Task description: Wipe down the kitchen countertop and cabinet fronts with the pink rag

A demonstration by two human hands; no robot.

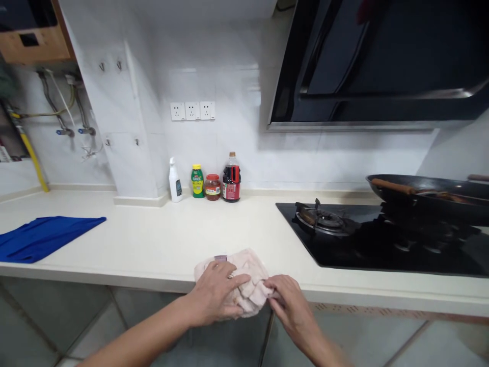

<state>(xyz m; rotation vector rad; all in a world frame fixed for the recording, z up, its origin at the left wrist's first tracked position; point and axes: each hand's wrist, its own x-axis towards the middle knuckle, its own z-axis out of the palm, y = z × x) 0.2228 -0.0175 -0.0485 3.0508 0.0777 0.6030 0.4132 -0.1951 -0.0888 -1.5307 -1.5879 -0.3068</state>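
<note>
A pale pink cloth (250,267) lies bunched over the front edge of the white countertop (160,239), part of it hanging below the edge. My left hand (217,293) rests on the cloth's left side, its fingers curled over the folds with the thumb apart. On the other side, my right hand (288,300) pinches the cloth's right corner between thumb and fingers. A small dark tag shows at the cloth's upper left. The undersides of the folds are hidden by my hands.
Along the wall stand a white spray bottle (175,181), a green bottle (197,182), a red-lidded jar (212,187) and a dark sauce bottle (231,178). A blue cloth (49,235) lies left. Right is a black gas stove (344,252) with a wok (431,196), under a range hood (382,61).
</note>
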